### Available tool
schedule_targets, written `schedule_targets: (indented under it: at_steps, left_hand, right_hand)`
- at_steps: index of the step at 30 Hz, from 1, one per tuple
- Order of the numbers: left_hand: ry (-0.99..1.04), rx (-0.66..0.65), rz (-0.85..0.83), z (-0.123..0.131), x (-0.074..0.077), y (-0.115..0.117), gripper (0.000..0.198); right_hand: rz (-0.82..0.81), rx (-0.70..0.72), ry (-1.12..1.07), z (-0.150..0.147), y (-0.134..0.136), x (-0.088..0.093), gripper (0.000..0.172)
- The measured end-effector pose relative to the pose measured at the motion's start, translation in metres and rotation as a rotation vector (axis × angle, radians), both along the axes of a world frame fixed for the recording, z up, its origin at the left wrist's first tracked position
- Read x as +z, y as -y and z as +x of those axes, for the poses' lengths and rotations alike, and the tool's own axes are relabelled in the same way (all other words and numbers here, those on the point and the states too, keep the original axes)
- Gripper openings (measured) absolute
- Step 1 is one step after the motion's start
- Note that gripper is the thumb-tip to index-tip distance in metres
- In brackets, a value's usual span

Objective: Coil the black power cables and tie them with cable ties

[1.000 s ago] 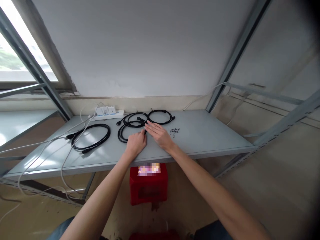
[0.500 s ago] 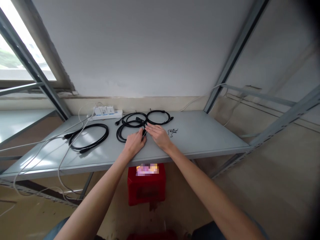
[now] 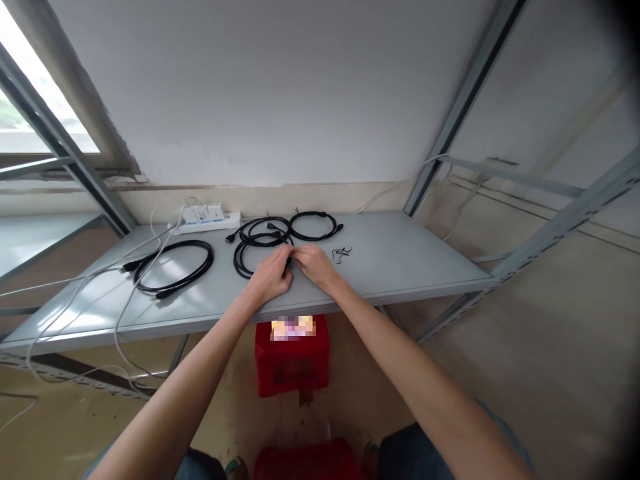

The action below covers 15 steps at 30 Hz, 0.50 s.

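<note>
A coiled black cable (image 3: pixel 239 265) lies on the grey shelf, its right side hidden under my hands. My left hand (image 3: pixel 271 275) is closed around that side of the coil. Fingers bent, my right hand (image 3: pixel 314 265) presses against the left at the same spot. What its fingertips pinch is hidden; it may be the cable or something small on it. Behind my hands are two more coiled black cables, one touching the held coil (image 3: pixel 250 223) and one farther right (image 3: pixel 311 239). Several thin black ties (image 3: pixel 342 253) lie right of my right hand.
Another black cable coil (image 3: pixel 209 265) lies at the left, crossed by loose white cords. At the back left stands a white power strip (image 3: pixel 227 223) with plugs in it. A red stool (image 3: pixel 293 363) is beneath the shelf's front edge (image 3: pixel 400 303). Metal posts rise at both sides.
My right hand's fingers, straighter before, have curled in against my left hand. The left hand keeps its grip on the cable. The whole view has shifted slightly.
</note>
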State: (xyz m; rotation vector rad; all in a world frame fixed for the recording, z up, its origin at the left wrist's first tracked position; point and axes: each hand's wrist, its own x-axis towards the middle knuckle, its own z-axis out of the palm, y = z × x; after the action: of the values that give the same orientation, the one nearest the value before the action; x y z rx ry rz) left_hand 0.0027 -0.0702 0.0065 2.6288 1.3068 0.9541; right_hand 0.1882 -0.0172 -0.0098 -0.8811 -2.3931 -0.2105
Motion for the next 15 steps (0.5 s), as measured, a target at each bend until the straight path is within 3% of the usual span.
schedule_targets:
  at_steps: [5, 15]
  left_hand:
    - [-0.007, -0.042, 0.037, 0.0006, 0.0032, 0.0021, 0.067]
    - [-0.007, -0.014, 0.057, 0.0003, 0.0017, 0.0015, 0.060]
  right_hand:
    - [-0.038, -0.080, 0.023, 0.0008, 0.0008, 0.0008, 0.024]
    - [-0.087, -0.065, 0.011, 0.0015, -0.0009, -0.0012, 0.023]
